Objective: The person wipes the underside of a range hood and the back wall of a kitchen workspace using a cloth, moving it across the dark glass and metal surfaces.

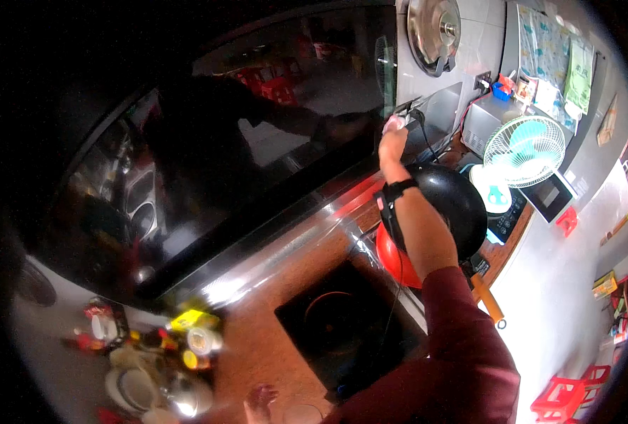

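My right hand (393,137) reaches over a black wok (446,201), shut on a crumpled pink-and-white cloth or wipe (394,124), beside a metal panel (438,114) and a black plug with its cord. A dark strap band circles that wrist. Under the wok shows a red basin (393,259). Low in the picture, my left hand (261,400) is over the brown counter (261,339), its fingers partly curled; whether it holds anything cannot be told. A round, pale-rimmed thing lies beside it. Between the arms lies a black induction cooktop (340,318).
A white-and-teal fan (523,151) stands right of the wok, whose wooden handle (488,299) points over the counter edge. Bottles, jars and a metal pot (186,395) crowd the lower left. A dark glossy hood (293,132) spans the upper left. Red stools (560,397) stand on the floor.
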Motion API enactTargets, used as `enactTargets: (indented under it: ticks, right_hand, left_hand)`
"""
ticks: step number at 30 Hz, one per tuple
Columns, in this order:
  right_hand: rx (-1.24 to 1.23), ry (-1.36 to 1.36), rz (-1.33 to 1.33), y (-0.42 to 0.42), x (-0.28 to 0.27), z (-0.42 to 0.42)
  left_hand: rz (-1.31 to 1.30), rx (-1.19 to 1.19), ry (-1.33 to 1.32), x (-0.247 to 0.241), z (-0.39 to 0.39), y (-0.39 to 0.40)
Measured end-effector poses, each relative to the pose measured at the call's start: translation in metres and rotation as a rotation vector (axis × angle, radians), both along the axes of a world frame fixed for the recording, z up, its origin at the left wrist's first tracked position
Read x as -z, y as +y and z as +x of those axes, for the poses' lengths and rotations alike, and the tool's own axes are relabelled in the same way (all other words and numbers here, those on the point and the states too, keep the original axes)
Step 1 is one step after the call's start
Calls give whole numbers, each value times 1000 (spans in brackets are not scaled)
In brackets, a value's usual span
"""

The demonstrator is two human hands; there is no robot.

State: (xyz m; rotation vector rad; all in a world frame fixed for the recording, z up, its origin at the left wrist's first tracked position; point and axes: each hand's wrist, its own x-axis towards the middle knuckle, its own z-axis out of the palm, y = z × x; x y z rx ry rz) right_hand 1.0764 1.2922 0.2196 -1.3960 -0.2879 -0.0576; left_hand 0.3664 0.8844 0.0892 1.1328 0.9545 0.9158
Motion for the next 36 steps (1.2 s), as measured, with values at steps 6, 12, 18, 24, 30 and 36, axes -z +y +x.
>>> enactTargets:
  ticks: [6, 12, 18, 24, 30, 36]
  right_hand:
    - [-178, -506, 410, 6, -214, 17]
    - [-140, -689, 345, 16, -236, 37]
    - [-99, -239, 268, -5, -61, -10]
    - [144, -559, 208, 12, -119, -88]
    - [12, -779, 266, -8, -144, -72]
    - [59, -743, 370, -1, -167, -151]
  left_hand:
    - [-151, -135, -20, 11, -22, -20]
    - [17, -230, -221, 26, -22, -46]
    - [-86, -99, 89, 44, -26, -24]
    - [37, -93, 133, 23, -31, -30]
    - [-158, -242, -219, 36, -28, -48]
    - [3, -118, 78, 38, -27, -39]
